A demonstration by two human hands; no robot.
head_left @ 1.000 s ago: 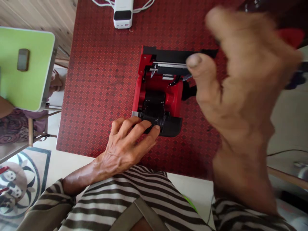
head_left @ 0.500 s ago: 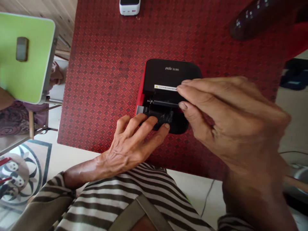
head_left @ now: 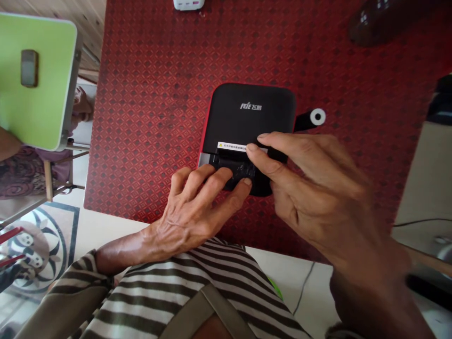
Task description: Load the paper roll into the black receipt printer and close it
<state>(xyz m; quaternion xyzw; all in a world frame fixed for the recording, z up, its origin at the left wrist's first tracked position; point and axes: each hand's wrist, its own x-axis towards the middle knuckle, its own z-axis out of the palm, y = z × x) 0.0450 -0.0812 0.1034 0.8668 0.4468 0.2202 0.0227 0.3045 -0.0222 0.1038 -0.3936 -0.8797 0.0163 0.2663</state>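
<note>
Squarely on the red diamond-patterned tabletop [head_left: 158,117], toward its near edge, sits a compact black-and-red FEIE receipt printer [head_left: 247,113]. Its rounded matte black lid is down, with a small white warning label [head_left: 233,146] along the lid's front edge. The open left hand [head_left: 192,212] lies with spread fingers on the printer's black front section, which looks taped. The slightly blurred right hand [head_left: 314,188] reaches in from the other side, its fingertips at the label and the lid's edge; whether it grips anything cannot be told. A black spindle with a white hub [head_left: 310,117] pokes out just beside the printer's right side. Plenty of bare tabletop surrounds the printer on the left and far sides. Well apart lie a white power bank [head_left: 186,4] at the far edge and a dark remote control [head_left: 379,21]. Off the tabletop's left edge stands a lime-green table [head_left: 35,80] bearing a dark phone [head_left: 28,68].
</note>
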